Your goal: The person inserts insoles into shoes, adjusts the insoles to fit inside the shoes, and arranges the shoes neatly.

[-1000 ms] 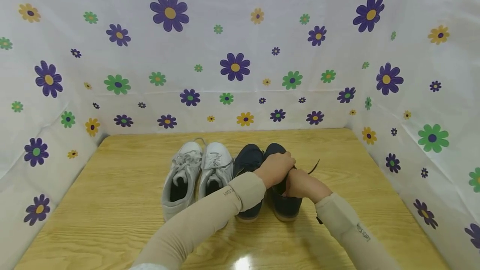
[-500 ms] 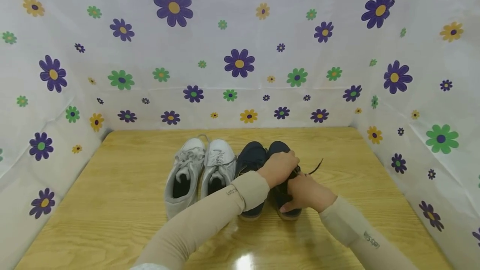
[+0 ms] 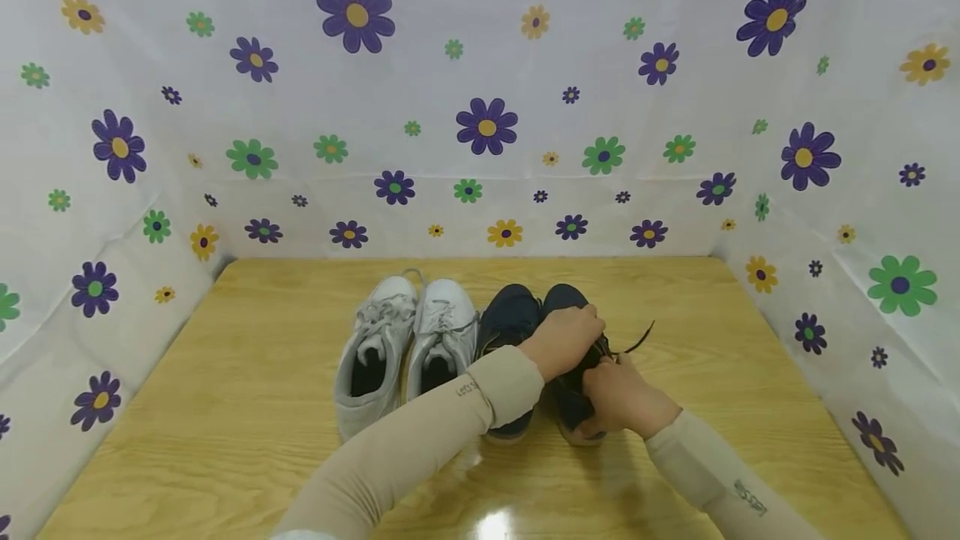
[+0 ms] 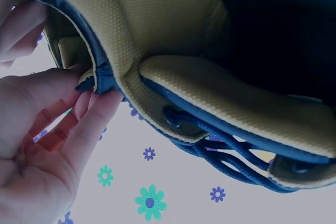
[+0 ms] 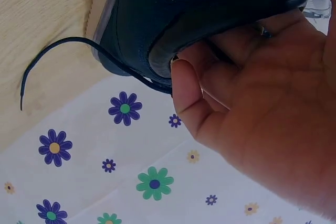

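A navy lace-up shoe with tan lining stands at the right end of a row of shoes. My left hand lies over its laces. In the left wrist view, the left hand pinches the end of an eyelet flap between thumb and fingers. My right hand grips the shoe's right side, thumb near the heel, fingers by the lacing. In the right wrist view, curled fingers of the right hand meet the collar edge. A loose dark lace sticks out to the right.
The matching navy shoe stands close on the left, partly under the left forearm. Further left is a pair of white sneakers, one beside the other. The wooden tabletop is enclosed by a flower-print cloth.
My right hand has shifted from inside the shoe's opening to its right side, with fingertips now by the lacing. The left hand stays over the laces. The head view has shifted slightly.
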{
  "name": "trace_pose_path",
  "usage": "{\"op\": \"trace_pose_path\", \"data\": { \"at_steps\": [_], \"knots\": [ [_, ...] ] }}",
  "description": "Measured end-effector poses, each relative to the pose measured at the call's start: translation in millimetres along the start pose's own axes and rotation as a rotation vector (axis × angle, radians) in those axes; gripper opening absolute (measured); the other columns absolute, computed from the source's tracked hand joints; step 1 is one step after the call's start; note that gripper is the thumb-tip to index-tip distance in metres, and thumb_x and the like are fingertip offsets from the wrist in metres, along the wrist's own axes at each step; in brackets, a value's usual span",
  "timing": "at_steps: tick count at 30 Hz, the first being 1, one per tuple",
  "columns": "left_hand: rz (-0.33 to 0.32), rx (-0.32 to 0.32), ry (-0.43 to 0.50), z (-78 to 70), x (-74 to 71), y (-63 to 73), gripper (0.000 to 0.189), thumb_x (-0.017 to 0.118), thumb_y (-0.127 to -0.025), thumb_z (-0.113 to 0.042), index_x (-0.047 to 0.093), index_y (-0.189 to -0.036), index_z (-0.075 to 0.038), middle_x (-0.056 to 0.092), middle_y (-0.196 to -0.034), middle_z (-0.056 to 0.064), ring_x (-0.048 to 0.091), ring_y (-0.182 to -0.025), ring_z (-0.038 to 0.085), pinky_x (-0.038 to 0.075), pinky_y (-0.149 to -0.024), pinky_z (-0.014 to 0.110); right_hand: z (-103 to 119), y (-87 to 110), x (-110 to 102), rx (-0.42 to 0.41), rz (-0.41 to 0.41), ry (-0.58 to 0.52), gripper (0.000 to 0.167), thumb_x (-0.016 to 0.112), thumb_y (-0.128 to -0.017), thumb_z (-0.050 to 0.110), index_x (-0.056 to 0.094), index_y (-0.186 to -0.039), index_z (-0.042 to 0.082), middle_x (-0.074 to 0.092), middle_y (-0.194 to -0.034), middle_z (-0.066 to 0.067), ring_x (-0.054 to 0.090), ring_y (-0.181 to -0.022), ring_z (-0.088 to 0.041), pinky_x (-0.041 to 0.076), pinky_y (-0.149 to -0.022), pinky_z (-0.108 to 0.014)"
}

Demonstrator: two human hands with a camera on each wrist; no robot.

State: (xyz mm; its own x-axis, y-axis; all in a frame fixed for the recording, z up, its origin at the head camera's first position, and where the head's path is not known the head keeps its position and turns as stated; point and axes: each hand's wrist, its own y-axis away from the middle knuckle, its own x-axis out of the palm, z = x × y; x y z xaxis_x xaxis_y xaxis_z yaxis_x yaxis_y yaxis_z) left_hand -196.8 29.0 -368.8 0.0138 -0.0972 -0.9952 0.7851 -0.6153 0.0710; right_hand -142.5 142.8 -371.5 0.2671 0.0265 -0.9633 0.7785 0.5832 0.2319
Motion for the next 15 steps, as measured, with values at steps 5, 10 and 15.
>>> {"op": "trace_pose_path", "data": {
  "at_steps": [5, 10, 15],
  "knots": [
    [0.025, -0.017, 0.052, -1.5, -2.1, 2.7, 0.023, 0.053, -0.099, -0.012, 0.064, -0.119, -0.014, 0.057, -0.118, 0.004, 0.059, -0.103, 0.016, 0.051, -0.080, 0.023, -2, 1.6, 2, -0.008, -0.008, -0.027, 0.040, 0.090, -0.063, 0.030, 0.055, -0.063, 0.010, 0.053, -0.066, -0.002, 0.053, -0.071, -0.026, 0.037, -0.090, -0.062],
    [0.022, 0.003, 0.122, -3.7, -11.6, 23.6, 0.029, 0.055, -0.098, -0.012, 0.058, -0.127, -0.010, 0.054, -0.123, 0.007, 0.057, -0.109, 0.018, 0.050, -0.081, 0.022, -2, 9.0, 7, -0.037, -0.033, 0.029, 0.028, 0.088, -0.064, 0.016, 0.062, -0.070, 0.008, 0.058, -0.070, -0.003, 0.053, -0.072, -0.025, 0.039, -0.076, -0.048],
    [-0.066, 0.000, 0.139, -1.1, -18.4, 70.4, 0.031, 0.061, -0.095, -0.017, 0.056, -0.125, -0.008, 0.054, -0.118, 0.006, 0.057, -0.103, 0.019, 0.051, -0.075, 0.020, -1, 12.2, 11, 0.002, -0.075, 0.000, 0.026, 0.087, -0.066, 0.017, 0.070, -0.082, 0.005, 0.061, -0.077, -0.004, 0.052, -0.079, -0.026, 0.036, -0.073, -0.046]
  ]
}}
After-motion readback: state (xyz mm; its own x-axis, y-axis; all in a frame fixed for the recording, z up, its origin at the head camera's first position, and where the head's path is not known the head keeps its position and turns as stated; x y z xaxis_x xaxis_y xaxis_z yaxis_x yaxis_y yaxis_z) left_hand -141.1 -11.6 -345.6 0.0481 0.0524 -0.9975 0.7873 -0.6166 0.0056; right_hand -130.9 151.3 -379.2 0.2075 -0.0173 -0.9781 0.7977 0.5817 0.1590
